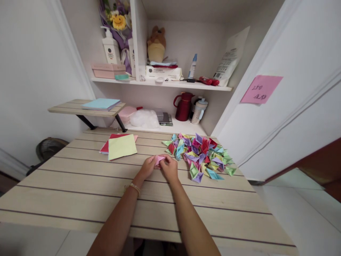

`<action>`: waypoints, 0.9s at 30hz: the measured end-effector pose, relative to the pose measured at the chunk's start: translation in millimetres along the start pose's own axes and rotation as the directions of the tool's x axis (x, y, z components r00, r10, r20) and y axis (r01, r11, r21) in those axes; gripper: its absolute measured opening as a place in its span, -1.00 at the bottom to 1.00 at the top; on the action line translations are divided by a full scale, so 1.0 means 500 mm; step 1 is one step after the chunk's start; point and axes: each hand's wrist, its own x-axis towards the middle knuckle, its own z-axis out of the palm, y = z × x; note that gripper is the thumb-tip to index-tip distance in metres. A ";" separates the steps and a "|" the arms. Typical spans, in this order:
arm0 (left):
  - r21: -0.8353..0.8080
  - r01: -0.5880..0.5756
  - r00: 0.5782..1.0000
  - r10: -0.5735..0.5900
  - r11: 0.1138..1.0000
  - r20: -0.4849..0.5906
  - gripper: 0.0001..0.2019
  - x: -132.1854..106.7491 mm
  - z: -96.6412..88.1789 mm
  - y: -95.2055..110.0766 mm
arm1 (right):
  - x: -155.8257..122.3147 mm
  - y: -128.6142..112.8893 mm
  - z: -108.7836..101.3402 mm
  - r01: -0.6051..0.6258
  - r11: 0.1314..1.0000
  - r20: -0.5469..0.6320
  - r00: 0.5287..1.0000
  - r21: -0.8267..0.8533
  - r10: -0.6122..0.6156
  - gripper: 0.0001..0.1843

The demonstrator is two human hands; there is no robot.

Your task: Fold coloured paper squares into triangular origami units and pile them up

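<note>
Your L hand point(149, 167) & R hand point(169, 168) both pinch the pink folded paper point(159, 159) over the desk point(156, 214), near the origami boats point(205, 145). Prob. v. light, easily crushed or torn; best held by folded edges w/ fingertips. Red thermos jug point(183, 108), lidded tumbler point(198, 112), pump bottle point(111, 51): contents n/v.

Paper sheets point(122, 147), boats point(192, 156) on table point(87, 185)

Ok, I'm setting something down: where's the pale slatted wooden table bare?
Tabletop front left, between square yellow-topped papers and left forearm; front right, between colourful folded paper boats and right forearm. Crowded: right rear, beneath those boats.
</note>
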 end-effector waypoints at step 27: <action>-0.021 -0.057 0.996 0.056 0.998 -0.066 -0.62 -0.004 0.008 0.016 | 0.009 0.005 -0.003 -0.102 0.970 0.022 0.995 0.219 0.099 -0.72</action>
